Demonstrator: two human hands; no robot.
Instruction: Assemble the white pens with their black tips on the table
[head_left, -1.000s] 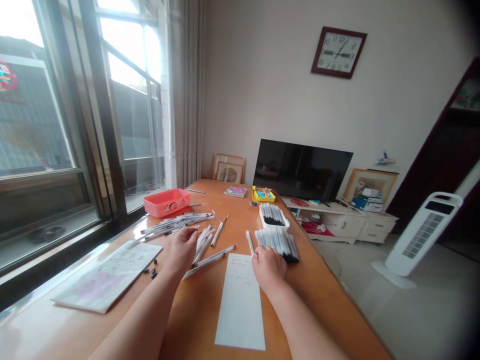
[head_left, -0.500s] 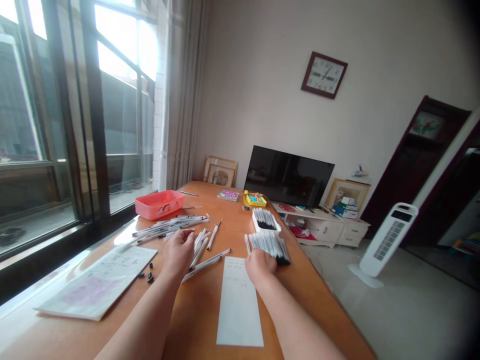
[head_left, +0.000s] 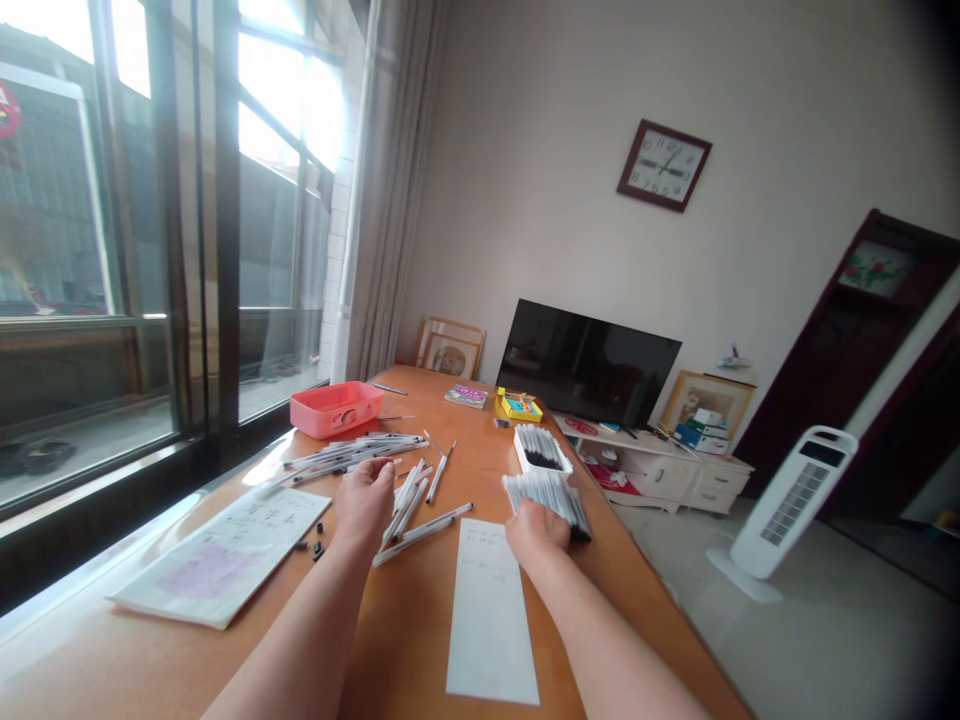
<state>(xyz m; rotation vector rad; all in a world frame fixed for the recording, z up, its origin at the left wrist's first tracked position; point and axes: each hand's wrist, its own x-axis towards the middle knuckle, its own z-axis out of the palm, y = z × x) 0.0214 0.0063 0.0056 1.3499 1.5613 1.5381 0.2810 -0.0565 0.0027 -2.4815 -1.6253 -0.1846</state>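
Observation:
I sit at an orange wooden table (head_left: 420, 620). My left hand (head_left: 365, 505) rests curled among loose white pens (head_left: 409, 495) scattered mid-table; what its fingers hold is hidden. My right hand (head_left: 535, 527) lies on the near end of a stack of white pens with black tips (head_left: 551, 492), fingers closed over it. A white strip of paper (head_left: 489, 600) lies between my forearms. Behind the stack stands a white tray of pens (head_left: 541, 448). Small black caps (head_left: 315, 545) lie left of my left hand.
A pink plastic box (head_left: 336, 408) stands near the window side. A printed sheet (head_left: 225, 550) lies at the left. Small books and a yellow box (head_left: 517, 405) sit at the far end. Beyond the table are a television (head_left: 589, 363), a low cabinet and a white fan (head_left: 787, 505).
The camera has swung slightly. My right hand moved forward onto the pen stack. My left hand stays among the loose pens.

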